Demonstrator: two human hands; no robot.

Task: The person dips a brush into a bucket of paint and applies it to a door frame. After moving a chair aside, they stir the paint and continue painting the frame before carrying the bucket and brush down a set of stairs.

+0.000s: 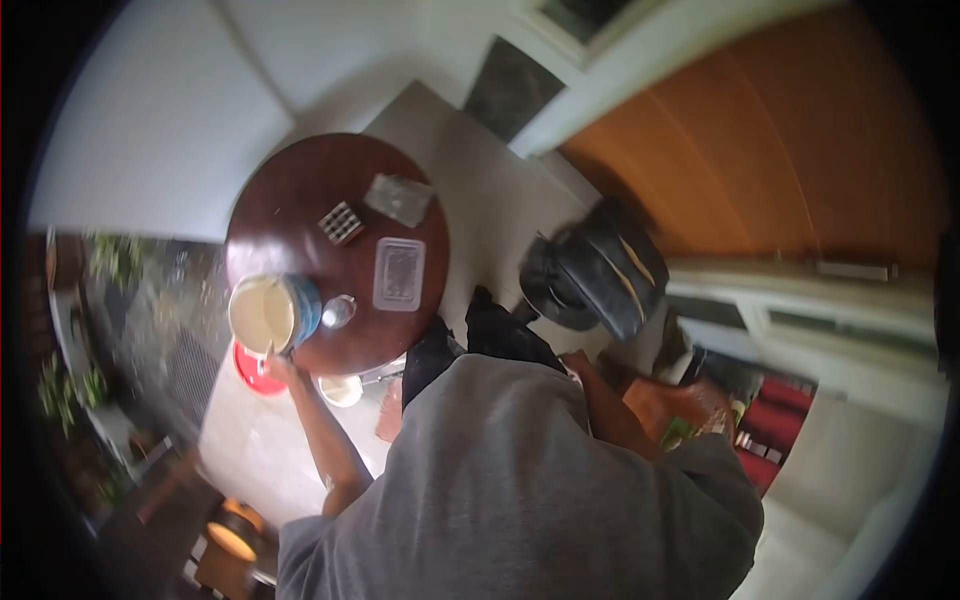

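- Your left hand meets the tub at its near rim; whether its grip is closed, I cannot tell.
- Steady that tub against the round surface.
- Your right hand is hidden.

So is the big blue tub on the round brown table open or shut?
Open. The big blue tub has no lid on, and its pale cream inside shows. The left hand touches its rim on the round brown table.

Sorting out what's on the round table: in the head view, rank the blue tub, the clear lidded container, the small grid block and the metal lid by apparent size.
1. Blue tub, touched at its rim by the left hand.
2. Clear lidded container.
3. Small grid block and metal lid: they look alike in size, so no ranking.
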